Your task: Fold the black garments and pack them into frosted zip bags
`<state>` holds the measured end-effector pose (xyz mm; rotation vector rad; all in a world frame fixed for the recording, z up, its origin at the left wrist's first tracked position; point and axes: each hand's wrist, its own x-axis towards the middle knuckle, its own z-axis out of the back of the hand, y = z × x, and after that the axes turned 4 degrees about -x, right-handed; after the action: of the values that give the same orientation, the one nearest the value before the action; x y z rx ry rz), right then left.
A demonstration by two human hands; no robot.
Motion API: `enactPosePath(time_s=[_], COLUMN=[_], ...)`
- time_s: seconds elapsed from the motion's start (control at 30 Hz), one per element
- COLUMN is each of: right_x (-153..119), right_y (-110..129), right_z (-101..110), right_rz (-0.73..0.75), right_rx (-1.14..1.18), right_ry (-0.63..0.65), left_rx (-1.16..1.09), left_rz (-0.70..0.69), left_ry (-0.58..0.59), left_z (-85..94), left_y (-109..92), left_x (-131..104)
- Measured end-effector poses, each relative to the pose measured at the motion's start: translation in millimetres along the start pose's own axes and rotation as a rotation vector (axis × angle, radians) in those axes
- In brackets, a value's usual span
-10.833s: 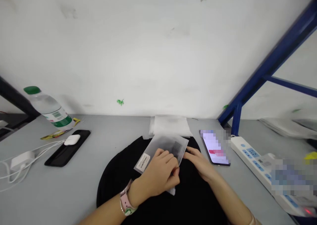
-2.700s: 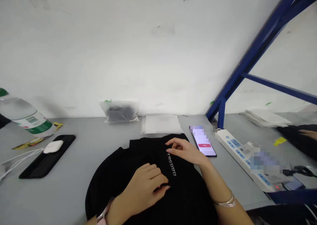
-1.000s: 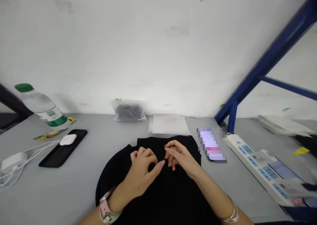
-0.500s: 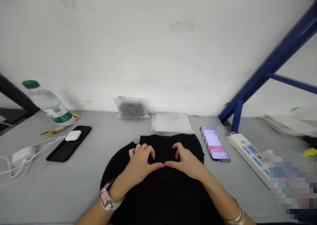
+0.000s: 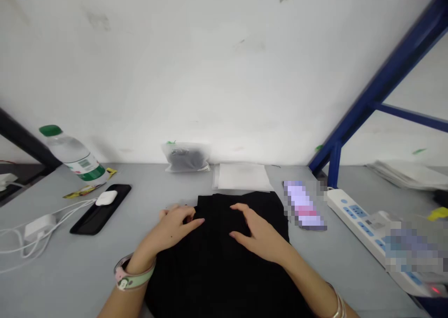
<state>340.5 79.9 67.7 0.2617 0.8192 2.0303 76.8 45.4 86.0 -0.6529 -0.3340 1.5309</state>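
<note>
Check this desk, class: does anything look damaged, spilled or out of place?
Scuffs mar the white wall, and a yellow wrapper lies loose by the bottle, looking like litter. No spill shows.

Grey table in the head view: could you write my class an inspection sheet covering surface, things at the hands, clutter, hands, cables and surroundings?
Surface: grey table, smooth; no spill seen.
Things at the hands: black cloth, spread on the table.
Clutter: bottle, yellow wrapper, white case on a dark slab, lit phone, filled pouch, white stack.
Hands: left hand and right hand apart, fingers open, nothing seen gripped; contact with cloth unclear.
Cables: white cables at left; power strip at right.
Surroundings: smudged white wall, blue frame.
</note>
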Motion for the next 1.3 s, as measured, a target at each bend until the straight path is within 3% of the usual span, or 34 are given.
enactPosePath(time_s=[0.07,0.2,0.4,0.6,0.77,0.9,1.03,1.2,1.3], right_x=[-3.7,-7.0,-4.5,-1.5,2.6,3.7,6.0,15.2,17.7], right_y=[2.0,3.9,3.2,2.3,-8.0,-20.7,-32.2,-32.9,-28.3], right_z=[-0.3,-2.5,3.4,6.2,3.3,13.0,18.5,1.7,-6.6], right_rz=[0.069,0.048,0.032,0.016,0.045,0.062,-0.052,-0.227,-0.216], right_rx=[-0.103,-0.254,-0.292,-0.226,-0.110,0.242,0.618,0.671,0.534], right_ry=[0.045,0.085,0.147,0.136,0.100,0.172,0.278,0.091,0.044], left_rx=[-0.173,-0.560,-0.843,-0.643,-0.483,-0.325,-0.205,-0.088,-0.071], left_rz=[-0.015,-0.010,0.107,0.032,-0.127,-0.303,-0.373,-0.418,-0.411], left_ry=[0.041,0.120,0.157,0.111,0.185,0.267,0.153,0.076,0.054], left_z=[0.7,-5.5,-31.9,-52.1,-42.5,-34.2,-42.9,-63.3,-70.2], left_y=[-2.1,-11.8,-51.5,-73.5,-68.7,-56.4,-43.2,-33.2,-31.5], left_x=[1.5,6.1,17.7,20.4,12.7,4.7,-2.1,-4.1,-5.7])
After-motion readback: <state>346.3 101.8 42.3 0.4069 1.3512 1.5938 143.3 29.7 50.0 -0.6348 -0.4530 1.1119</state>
